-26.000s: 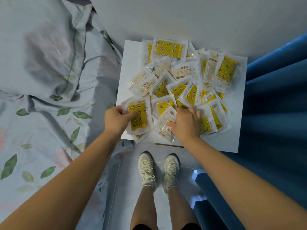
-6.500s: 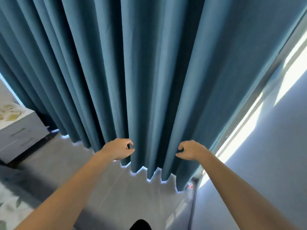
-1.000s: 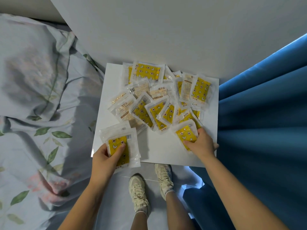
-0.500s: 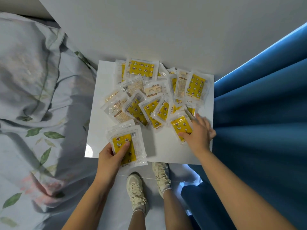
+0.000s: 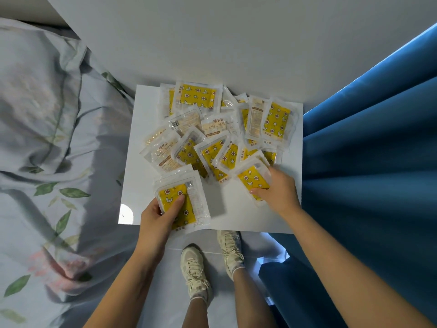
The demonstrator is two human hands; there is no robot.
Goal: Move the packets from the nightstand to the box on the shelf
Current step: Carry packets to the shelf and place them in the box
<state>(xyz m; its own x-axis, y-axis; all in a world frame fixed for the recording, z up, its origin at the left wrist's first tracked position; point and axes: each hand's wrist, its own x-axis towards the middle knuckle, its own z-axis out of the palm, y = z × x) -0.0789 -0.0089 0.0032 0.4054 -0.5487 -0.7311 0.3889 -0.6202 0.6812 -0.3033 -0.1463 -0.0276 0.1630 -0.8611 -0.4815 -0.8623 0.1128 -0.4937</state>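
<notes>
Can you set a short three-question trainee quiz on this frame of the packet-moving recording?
1. True or false: the left hand grips a small stack of packets at the nightstand's near edge.
2. What is the right hand doing? A) hanging idle B) taking hold of a yellow packet at the pile's near edge C) pulling the curtain
3. Fill in: the box on the shelf is ____ in this view.

Key: 1 true; 2 B; 3 not visible.

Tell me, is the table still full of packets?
Partly full. Many packets cover the far half of the nightstand; its near edge shows bare white.
</notes>
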